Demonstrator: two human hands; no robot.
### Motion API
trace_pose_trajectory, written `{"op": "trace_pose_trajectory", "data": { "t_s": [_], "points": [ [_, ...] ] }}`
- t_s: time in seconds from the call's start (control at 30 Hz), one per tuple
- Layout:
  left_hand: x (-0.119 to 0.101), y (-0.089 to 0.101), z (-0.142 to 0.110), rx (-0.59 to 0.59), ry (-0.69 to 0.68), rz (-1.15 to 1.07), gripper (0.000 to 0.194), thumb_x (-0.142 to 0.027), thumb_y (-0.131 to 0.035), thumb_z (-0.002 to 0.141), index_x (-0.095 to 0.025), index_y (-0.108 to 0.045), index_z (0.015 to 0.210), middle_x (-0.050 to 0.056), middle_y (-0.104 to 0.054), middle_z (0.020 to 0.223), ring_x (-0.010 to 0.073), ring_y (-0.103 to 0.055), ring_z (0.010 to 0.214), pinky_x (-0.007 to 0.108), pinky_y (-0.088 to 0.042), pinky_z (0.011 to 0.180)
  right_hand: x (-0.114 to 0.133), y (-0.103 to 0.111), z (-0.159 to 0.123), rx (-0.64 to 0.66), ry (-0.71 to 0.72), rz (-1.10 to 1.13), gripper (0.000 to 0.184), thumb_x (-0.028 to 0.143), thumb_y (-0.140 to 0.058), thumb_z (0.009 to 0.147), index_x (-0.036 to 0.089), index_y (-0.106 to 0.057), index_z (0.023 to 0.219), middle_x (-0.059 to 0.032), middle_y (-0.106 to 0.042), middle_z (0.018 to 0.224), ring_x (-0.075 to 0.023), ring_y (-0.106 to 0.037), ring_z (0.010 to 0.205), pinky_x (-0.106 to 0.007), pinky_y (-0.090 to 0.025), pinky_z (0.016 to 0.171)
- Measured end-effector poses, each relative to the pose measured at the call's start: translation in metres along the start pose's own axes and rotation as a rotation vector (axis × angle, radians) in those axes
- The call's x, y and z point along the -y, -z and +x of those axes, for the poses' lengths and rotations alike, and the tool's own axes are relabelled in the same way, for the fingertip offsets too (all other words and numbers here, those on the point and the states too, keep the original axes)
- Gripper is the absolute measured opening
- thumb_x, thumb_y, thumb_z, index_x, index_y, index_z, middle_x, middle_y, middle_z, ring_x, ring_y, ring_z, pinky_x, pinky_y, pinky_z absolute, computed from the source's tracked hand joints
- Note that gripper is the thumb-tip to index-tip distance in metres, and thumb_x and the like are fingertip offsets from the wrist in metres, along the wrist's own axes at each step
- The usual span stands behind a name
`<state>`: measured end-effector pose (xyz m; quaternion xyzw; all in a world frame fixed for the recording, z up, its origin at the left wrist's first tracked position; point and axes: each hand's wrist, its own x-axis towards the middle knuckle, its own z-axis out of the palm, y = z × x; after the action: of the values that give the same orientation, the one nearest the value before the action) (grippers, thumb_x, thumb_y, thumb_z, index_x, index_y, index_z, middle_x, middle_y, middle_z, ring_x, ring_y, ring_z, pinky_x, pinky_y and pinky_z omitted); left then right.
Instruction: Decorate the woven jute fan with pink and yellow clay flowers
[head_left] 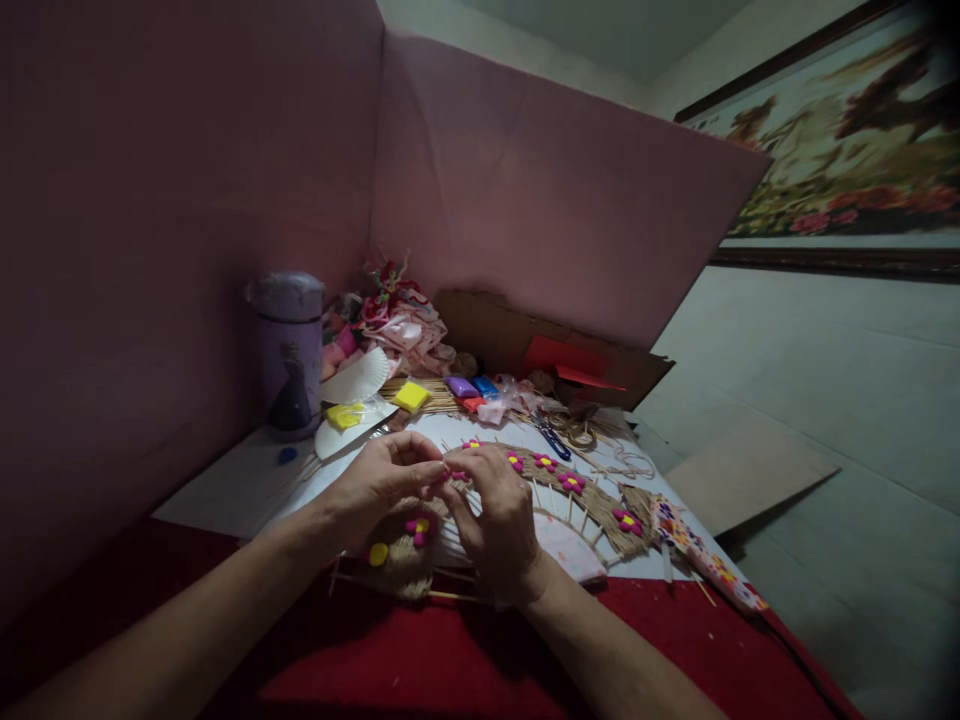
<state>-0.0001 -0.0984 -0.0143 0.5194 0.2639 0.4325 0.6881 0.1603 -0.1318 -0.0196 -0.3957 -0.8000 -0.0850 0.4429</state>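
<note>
My left hand (386,480) and my right hand (493,512) meet with their fingertips pinched together over a fan-shaped piece. Between the fingertips shows a small magenta bit of modelling clay, mostly covered by the fingers. Below them lies the fan (600,510), made of thin wooden sticks with a wide woven twine band. Along the band sit magenta flowers (571,482) with yellow centres. On the band's left part are another flower (418,530), partly formed, and a yellow disc (378,553). A pale patterned panel (564,550) fills the fan's inner part, partly behind my right hand.
Behind the fan lie a yellow clay packet (411,396), a purple packet (460,388), a blue packet (485,387) and scissors (553,438). A lilac flask (289,360) stands at left by the pink board (525,190). A flowered wrapped handle (709,560) lies at right on red cloth (645,650).
</note>
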Motion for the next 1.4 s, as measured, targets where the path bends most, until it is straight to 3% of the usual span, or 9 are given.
{"op": "trace_pose_trajectory", "data": {
  "t_s": [0.2,0.43,0.67,0.77,0.87,1.0,1.17,1.4],
  "points": [
    [-0.0048,-0.0020,-0.0036,0.017,-0.032,0.143,0.022,-0.029,-0.072,0.065,-0.014,-0.062,0.078,0.000,-0.061,0.069,0.0095,-0.055,0.054,0.025,-0.047,0.056,-0.0030,-0.0027,-0.0004,-0.004,0.048,0.015,0.011,0.018,-0.049,0.085,0.019,-0.060,0.087,-0.0071,-0.058,0.085,-0.0191,-0.054,0.083,-0.034,-0.045,0.074],
    [-0.0041,0.0044,-0.0003,-0.035,-0.008,0.131,0.025,-0.026,-0.075,0.059,-0.014,-0.061,0.077,0.000,-0.061,0.064,0.0089,-0.053,0.051,0.024,-0.046,0.053,-0.0043,-0.0033,0.0003,0.072,0.032,0.147,0.011,0.016,-0.049,0.083,0.018,-0.057,0.090,-0.0068,-0.058,0.088,-0.0191,-0.053,0.085,-0.033,-0.044,0.075],
    [-0.0061,0.0005,-0.0042,-0.029,0.003,0.048,0.018,-0.019,-0.072,0.063,-0.015,-0.057,0.073,-0.002,-0.058,0.060,0.0087,-0.052,0.052,0.023,-0.045,0.052,-0.0014,-0.0019,0.0038,0.027,-0.057,0.342,0.005,0.018,-0.052,0.081,0.018,-0.057,0.079,-0.0032,-0.057,0.076,-0.0138,-0.051,0.067,-0.028,-0.045,0.062],
    [-0.0077,-0.0003,-0.0051,-0.041,-0.004,0.000,0.018,-0.021,-0.072,0.064,-0.015,-0.058,0.074,-0.001,-0.058,0.063,0.0089,-0.053,0.054,0.024,-0.046,0.054,-0.0018,-0.0004,0.0035,0.028,-0.086,0.386,0.008,0.019,-0.053,0.082,0.018,-0.058,0.088,-0.0038,-0.059,0.079,-0.0137,-0.053,0.068,-0.028,-0.045,0.064],
    [-0.0072,0.0006,-0.0044,-0.051,-0.023,-0.009,0.021,-0.022,-0.073,0.063,-0.016,-0.061,0.080,0.000,-0.060,0.069,0.0097,-0.055,0.056,0.024,-0.046,0.055,-0.0039,-0.0015,0.0022,-0.013,-0.083,0.371,0.019,0.018,-0.055,0.081,0.018,-0.056,0.100,-0.0040,-0.059,0.083,-0.0138,-0.053,0.068,-0.029,-0.046,0.065],
    [-0.0032,0.0023,-0.0030,-0.046,-0.018,0.039,0.023,-0.025,-0.074,0.062,-0.015,-0.063,0.079,0.001,-0.061,0.067,0.0093,-0.054,0.054,0.023,-0.044,0.053,-0.0070,-0.0051,0.0011,0.006,-0.028,0.303,0.009,0.016,-0.052,0.082,0.019,-0.058,0.089,-0.0048,-0.058,0.081,-0.0162,-0.054,0.074,-0.031,-0.046,0.068],
    [-0.0027,0.0025,-0.0034,-0.021,-0.047,0.112,0.025,-0.029,-0.073,0.063,-0.015,-0.063,0.081,0.002,-0.062,0.069,0.0105,-0.055,0.056,0.024,-0.045,0.054,-0.0089,-0.0046,0.0005,0.014,-0.013,0.297,0.013,0.013,-0.048,0.083,0.019,-0.058,0.089,-0.0066,-0.057,0.086,-0.0177,-0.054,0.083,-0.032,-0.046,0.074],
    [-0.0040,0.0039,-0.0050,0.012,-0.023,0.129,0.021,-0.028,-0.072,0.064,-0.015,-0.064,0.079,0.001,-0.061,0.068,0.0102,-0.055,0.056,0.024,-0.045,0.055,-0.0097,-0.0032,0.0011,0.060,0.023,0.235,0.006,0.018,-0.052,0.083,0.020,-0.058,0.085,-0.0050,-0.059,0.082,-0.0171,-0.055,0.077,-0.031,-0.045,0.070]
  ]
}}
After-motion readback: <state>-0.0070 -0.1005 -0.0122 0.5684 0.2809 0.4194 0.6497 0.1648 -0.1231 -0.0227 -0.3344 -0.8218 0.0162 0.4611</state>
